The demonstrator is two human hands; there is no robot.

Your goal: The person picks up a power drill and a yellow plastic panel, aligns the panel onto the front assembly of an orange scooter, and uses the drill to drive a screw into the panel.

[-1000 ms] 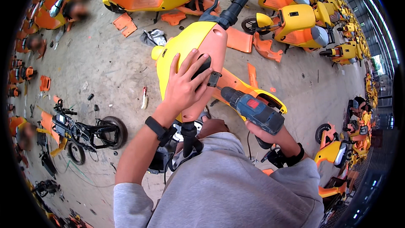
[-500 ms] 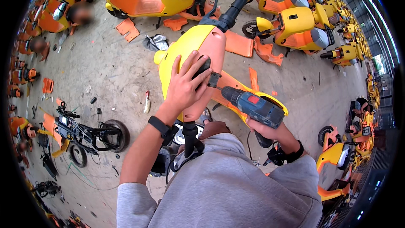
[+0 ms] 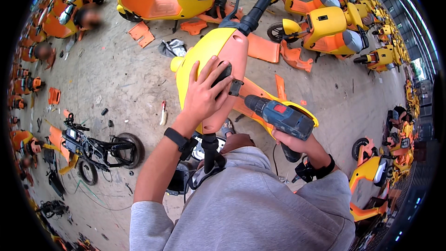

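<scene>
In front of me stands a scooter whose yellow and orange handlebar cover [image 3: 200, 51] fills the middle of the view. My left hand [image 3: 206, 89] lies on this cover with its fingers spread, over a black oval part [image 3: 222, 74]. Gripped in my right hand [image 3: 293, 143] is a blue and black cordless drill [image 3: 284, 117]. The drill's bit points left at a small dark bracket [image 3: 236, 87] on the orange face, close to my left fingertips. Whether the tip touches a screw is too small to tell. A black grip [image 3: 253, 18] sticks out at the far end.
Loose orange panels [image 3: 263, 49] lie on the concrete beyond the scooter. A stripped black frame [image 3: 100, 146] with wheels rests at left. Yellow scooters [image 3: 325, 23] stand in rows at the far side and right. Several people crouch at the far left and far right.
Both hands and the drill keep nearly the same place on the scooter. The view has shifted very slightly.
</scene>
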